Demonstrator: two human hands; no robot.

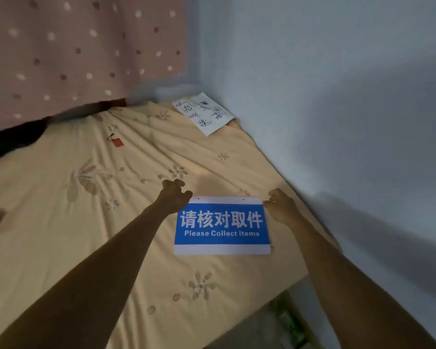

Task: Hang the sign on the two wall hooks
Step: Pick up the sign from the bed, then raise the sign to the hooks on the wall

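The sign (222,225), likely a light, stiff plate (holes along its top edge), lies flat on the bed (61,197), left hand (174,195) and right hand (280,205) at its upper corners, fingers curled, gripping nothing.

One view only — worn on the head, looking forward and down over both outstretched arms. Close above the bed (91,222), with the wall (337,96) on the right and a curtain (73,46) far back — wide and bent at the edges.
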